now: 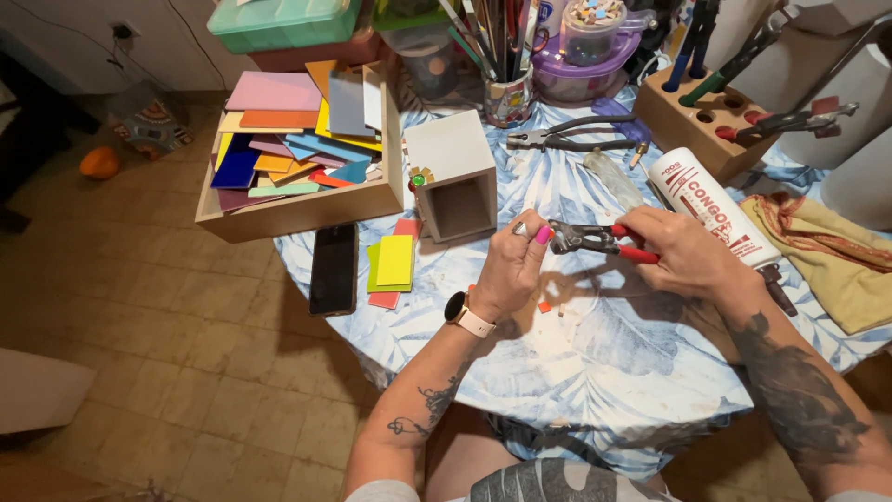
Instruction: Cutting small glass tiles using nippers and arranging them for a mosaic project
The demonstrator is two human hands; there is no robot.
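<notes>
The person sits at a table (pixel 595 372) covered with a blue and white cloth. The left hand (pixel 509 270) has a watch on the wrist; its fingers are pressed together around a very small piece, which is too small to identify, held up to the jaws of the nippers (pixel 595 240). The right hand (pixel 683 253) is closed around the red handles of the nippers, just above the cloth in the middle of the table. Under the hands, small red fragments (pixel 544 306) lie on the cloth. To the left are a stack of yellow, green and red tiles (pixel 392 265) and a black phone (pixel 334 268). To the right, a white cartridge tube (pixel 711 209) lies beside a yellow cloth (pixel 827 251). Behind the hands stands a small open wooden box (pixel 455 175). Further back lie grey pliers (pixel 567 138), and a wooden tray (pixel 307 209) holds many coloured tiles. A wooden tool block (pixel 706 121) stands at the far right.
</notes>
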